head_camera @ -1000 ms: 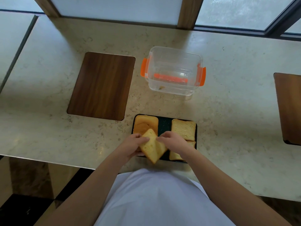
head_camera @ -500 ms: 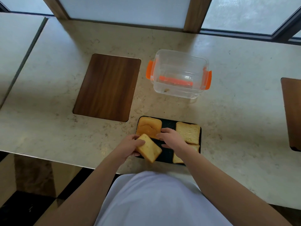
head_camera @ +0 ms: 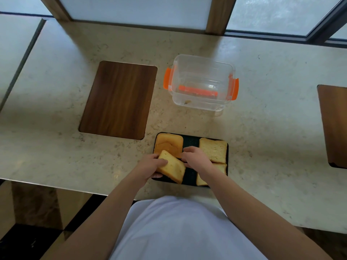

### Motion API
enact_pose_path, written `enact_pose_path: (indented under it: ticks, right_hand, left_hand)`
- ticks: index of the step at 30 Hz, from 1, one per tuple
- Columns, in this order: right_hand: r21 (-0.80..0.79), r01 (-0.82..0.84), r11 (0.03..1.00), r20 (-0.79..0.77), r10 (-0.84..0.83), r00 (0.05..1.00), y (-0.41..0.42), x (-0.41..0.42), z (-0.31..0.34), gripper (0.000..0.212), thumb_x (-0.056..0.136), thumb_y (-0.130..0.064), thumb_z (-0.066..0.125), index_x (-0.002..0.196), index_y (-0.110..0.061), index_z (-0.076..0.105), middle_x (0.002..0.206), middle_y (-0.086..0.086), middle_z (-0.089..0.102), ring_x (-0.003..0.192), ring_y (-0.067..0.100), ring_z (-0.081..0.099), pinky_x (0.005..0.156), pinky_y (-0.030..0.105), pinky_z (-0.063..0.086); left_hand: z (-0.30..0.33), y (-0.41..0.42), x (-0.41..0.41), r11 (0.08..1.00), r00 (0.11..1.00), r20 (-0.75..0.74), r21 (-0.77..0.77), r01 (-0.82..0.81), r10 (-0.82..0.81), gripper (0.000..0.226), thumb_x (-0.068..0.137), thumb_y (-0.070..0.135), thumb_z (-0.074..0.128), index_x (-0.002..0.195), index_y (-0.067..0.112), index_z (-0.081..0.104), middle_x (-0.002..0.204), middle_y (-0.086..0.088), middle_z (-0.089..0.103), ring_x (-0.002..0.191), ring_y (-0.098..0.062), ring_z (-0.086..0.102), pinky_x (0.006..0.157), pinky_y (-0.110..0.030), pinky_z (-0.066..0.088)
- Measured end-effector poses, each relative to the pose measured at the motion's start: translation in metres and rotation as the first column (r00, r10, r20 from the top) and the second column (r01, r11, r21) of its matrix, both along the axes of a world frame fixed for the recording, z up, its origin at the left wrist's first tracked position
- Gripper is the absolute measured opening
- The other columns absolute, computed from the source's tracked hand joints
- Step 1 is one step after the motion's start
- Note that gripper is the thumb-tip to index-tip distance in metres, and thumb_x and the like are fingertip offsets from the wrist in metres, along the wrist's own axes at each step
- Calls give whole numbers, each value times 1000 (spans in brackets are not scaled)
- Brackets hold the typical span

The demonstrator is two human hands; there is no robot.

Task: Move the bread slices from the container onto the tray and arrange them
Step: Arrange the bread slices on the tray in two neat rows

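Around the work area
A dark wooden board (head_camera: 118, 100) lay inset in the beige stone counter (head_camera: 262, 139); another wooden board (head_camera: 335, 124) sat at the right edge, below frosted windows (head_camera: 139, 8).

Held slice (head_camera: 172, 167) lower (near tray (head_camera: 190, 140))

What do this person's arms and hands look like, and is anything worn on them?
Both forearms are bare to the frame's lower edge: no sleeves, gloves, watch or rings visible on the left hand or the right hand. A plain white garment covers the torso. Fingernails are too small to judge.
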State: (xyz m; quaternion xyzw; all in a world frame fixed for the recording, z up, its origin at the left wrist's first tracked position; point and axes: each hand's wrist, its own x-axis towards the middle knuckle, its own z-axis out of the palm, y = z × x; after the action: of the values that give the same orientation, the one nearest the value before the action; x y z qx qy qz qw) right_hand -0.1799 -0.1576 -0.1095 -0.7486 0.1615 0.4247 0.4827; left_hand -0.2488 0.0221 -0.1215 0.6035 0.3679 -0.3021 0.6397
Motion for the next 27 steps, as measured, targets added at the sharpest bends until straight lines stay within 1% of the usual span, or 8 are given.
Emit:
enact_pose_path:
  ticks: [7, 11, 17, 19, 21, 23, 25, 27]
  right_hand:
    - [51, 30, 998, 57, -33, 998, -1, -4, 3, 53, 93, -28, 68, 142, -15, 53, 138, 3, 59, 124, 20, 56, 105, 45, 50]
    - [-6, -22, 1000, 69, 22, 997, -5, -9, -2, 51, 93, -28, 64, 141, -16, 53, 136, 1, 60, 120, 18, 57, 102, 43, 51]
    - [-130, -165, 978, 160, 185, 970, -14, -16, -1, 34, 93, -44, 61, 121, -25, 62, 112, -9, 66, 91, 2, 57, 68, 23, 45]
    - [-63, -187, 980, 154, 195, 969, -19, -15, 6, 37, 90, -55, 60, 117, -31, 64, 106, -16, 67, 93, 0, 60, 70, 23, 47]
    - [14, -195, 981, 140, 191, 972, -25, -9, 12, 36, 88, -56, 62, 115, -33, 67, 104, -15, 69, 97, 3, 63, 79, 28, 54]
    - [104, -145, 984, 94, 136, 986, -33, -4, 14, 25, 90, -44, 68, 110, -30, 71, 100, -4, 73, 95, 10, 68, 87, 35, 60]
    - [202, -48, 978, 2, 48, 999, -40, -1, 17, 19, 92, -33, 70, 109, -26, 72, 96, 9, 71, 89, 16, 67, 84, 31, 61]
    - [299, 58, 952, -102, -29, 994, -45, -1, 20, 21, 94, -27, 69, 113, -18, 70, 91, 9, 64, 84, 18, 63, 78, 26, 59]
  left_hand:
    - [1, -3, 0, 1000, 1000, 4, -16, 1, -1, 39, 91, 19, 66, 129, 18, 58, 119, -9, 68, 105, -26, 66, 68, -31, 57]
    - [2, -3, -2, 1000, 1000, -5, -14, -8, 8, 46, 92, 18, 65, 136, 17, 52, 123, -9, 64, 107, -26, 64, 65, -30, 56]
    - [14, 0, 3, 988, 988, 44, 48, 143, -146, 45, 91, 19, 67, 134, 19, 52, 124, -6, 63, 104, -21, 64, 64, -25, 55]
    - [22, 1, 11, 978, 976, 71, 50, 203, -206, 54, 90, 22, 71, 139, 22, 49, 122, -1, 62, 104, -18, 64, 66, -24, 55]
    - [30, 2, 21, 976, 971, 100, 49, 214, -218, 57, 88, 23, 73, 140, 25, 48, 124, -1, 60, 106, -20, 63, 72, -29, 57]
    - [39, 3, 31, 986, 977, 131, 10, 167, -167, 51, 87, 21, 74, 133, 24, 51, 125, -4, 60, 109, -24, 63, 82, -37, 59]
    - [43, 4, 38, 991, 986, 155, -110, 82, -65, 39, 88, 17, 73, 123, 21, 56, 125, -9, 60, 109, -27, 65, 82, -40, 59]
    - [44, 5, 38, 971, 987, 161, -236, 29, 9, 38, 90, 16, 69, 126, 16, 58, 125, -14, 63, 109, -29, 67, 79, -38, 59]
